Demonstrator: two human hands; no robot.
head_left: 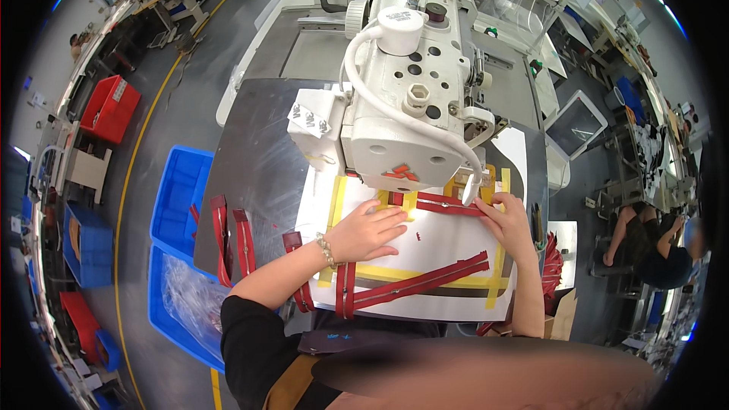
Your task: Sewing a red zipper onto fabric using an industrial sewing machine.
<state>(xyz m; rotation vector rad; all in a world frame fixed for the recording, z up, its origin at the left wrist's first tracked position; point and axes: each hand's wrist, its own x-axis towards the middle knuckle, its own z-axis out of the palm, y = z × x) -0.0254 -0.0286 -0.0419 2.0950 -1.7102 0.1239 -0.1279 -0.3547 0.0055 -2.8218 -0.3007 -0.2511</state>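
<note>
A red zipper [444, 204] with a metal tooth line lies across a white sheet [456, 243] marked with yellow tape, just below the head of a white sewing machine [410, 137]. At its right end, my right hand [507, 226] pinches the zipper between thumb and fingers. My left hand [368, 232] rests flat, fingers stretched out, on the sheet near the zipper's left end. Closer to me, another red zipper [425, 284] runs slantwise over the sheet and bends down at its left. The needle area is partly hidden by the machine head.
More red zippers [244, 243] lie on the dark tabletop [258, 152] at left. Beyond its edge stand blue bins [178, 193], one with clear plastic film [190, 296]. To the right are a red bundle [552, 266], a cardboard box [563, 315] and a screen [577, 125].
</note>
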